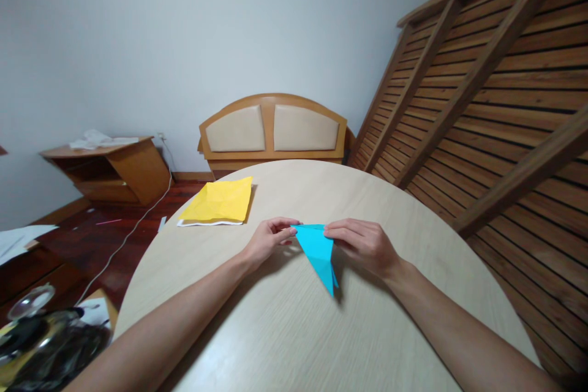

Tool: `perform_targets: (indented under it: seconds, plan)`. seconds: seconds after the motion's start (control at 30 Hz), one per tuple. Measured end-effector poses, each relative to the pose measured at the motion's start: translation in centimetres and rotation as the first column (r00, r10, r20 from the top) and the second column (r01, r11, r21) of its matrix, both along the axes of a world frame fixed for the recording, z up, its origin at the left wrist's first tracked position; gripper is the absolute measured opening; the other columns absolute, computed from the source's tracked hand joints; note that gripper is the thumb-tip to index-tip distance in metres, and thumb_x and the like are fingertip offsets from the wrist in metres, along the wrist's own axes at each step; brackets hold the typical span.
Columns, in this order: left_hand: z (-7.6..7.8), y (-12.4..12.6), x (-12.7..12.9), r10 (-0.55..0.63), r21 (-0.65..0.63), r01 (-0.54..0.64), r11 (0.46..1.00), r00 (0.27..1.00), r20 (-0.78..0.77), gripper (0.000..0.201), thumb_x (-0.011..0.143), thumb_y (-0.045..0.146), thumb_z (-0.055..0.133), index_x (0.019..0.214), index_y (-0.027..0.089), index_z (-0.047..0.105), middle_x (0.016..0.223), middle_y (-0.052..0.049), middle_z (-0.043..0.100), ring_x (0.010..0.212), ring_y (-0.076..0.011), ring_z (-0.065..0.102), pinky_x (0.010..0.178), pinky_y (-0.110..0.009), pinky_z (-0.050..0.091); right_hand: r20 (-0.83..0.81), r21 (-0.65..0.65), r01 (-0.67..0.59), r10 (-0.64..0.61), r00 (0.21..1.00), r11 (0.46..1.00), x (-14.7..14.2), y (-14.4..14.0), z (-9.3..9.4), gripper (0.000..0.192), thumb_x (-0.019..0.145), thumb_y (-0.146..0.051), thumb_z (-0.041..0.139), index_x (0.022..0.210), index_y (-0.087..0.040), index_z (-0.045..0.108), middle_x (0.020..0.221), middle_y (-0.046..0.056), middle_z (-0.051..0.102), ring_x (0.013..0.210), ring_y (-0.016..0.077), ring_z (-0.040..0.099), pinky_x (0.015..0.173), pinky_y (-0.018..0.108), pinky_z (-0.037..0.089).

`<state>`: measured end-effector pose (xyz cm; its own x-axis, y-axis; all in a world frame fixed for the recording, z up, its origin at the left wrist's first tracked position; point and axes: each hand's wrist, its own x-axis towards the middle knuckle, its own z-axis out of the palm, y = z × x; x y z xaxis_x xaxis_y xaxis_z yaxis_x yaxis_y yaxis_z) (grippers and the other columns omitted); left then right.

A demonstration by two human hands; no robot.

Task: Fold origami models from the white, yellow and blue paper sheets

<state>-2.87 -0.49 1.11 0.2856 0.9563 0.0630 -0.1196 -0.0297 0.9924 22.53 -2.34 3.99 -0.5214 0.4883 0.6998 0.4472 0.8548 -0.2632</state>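
Note:
A folded sheet of blue paper (316,252) is held between my two hands over the round table (257,331). Its long point hangs down toward me, and a second, shorter tip shows beside that point. My left hand (272,237) pinches the upper left corner between thumb and fingers. On the other side, my right hand (362,242) grips the upper right edge, its fingers lying over the front of the paper. The right thumb is hidden behind the sheet.
Yellow paper (220,199) lies over white sheets at the table's far left. A headboard (273,125) stands beyond the table. Wooden slats (459,104) lean on the right. To the left are a small cabinet (124,174), a white cord (138,226) and a dark plastic bag (68,355).

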Motion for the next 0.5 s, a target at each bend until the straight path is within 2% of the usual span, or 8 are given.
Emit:
perform_targets:
  seconds: [0.2,0.3,0.4,0.5]
  plan:
    - [0.1,-0.1,0.1,0.044,0.028,-0.042,0.999,0.997,-0.066,0.039,0.068,0.045,0.086,0.092,0.015,0.075,0.086,-0.010,0.074,0.075,-0.0190,0.068,0.062,-0.029,0.051,-0.134,-0.036,-0.016,0.011,0.991,0.999,-0.7,-0.1,0.0,0.023,0.089,-0.016,0.059,0.098,-0.027,0.077,0.095,0.004,0.079,0.087,0.0210,0.074,0.079,0.036,0.060]
    - [0.0,0.0,0.1,0.043,0.036,-0.041,0.999,0.997,-0.062,0.038,0.068,0.046,0.086,0.087,0.015,0.074,0.080,-0.008,0.073,0.071,-0.0170,0.066,0.060,-0.027,0.048,-0.242,-0.148,0.027,-0.063,0.968,0.989,-1.3,-0.2,-0.3,0.022,0.090,-0.018,0.059,0.101,-0.026,0.076,0.097,0.005,0.078,0.090,0.0221,0.072,0.083,0.038,0.058]
    - [0.0,0.1,0.2,0.051,0.045,-0.049,0.998,0.997,-0.053,0.038,0.068,0.048,0.085,0.083,0.015,0.072,0.076,-0.007,0.071,0.068,-0.0160,0.064,0.058,-0.026,0.046,-0.325,-0.352,0.071,-0.193,0.926,0.933,-1.9,-0.1,-0.8,0.024,0.093,-0.028,0.058,0.110,-0.024,0.074,0.106,0.008,0.076,0.090,0.0224,0.071,0.081,0.037,0.057]
    - [0.1,0.2,0.2,0.080,0.049,-0.078,0.996,0.996,-0.050,0.040,0.067,0.049,0.085,0.080,0.015,0.071,0.074,-0.006,0.069,0.065,-0.0155,0.063,0.057,-0.026,0.047,-0.413,-0.525,-0.016,-0.238,0.879,0.851,-2.4,0.2,-1.3,0.033,0.094,-0.039,0.057,0.122,-0.023,0.067,0.111,0.009,0.073,0.095,0.0218,0.069,0.080,0.034,0.056]
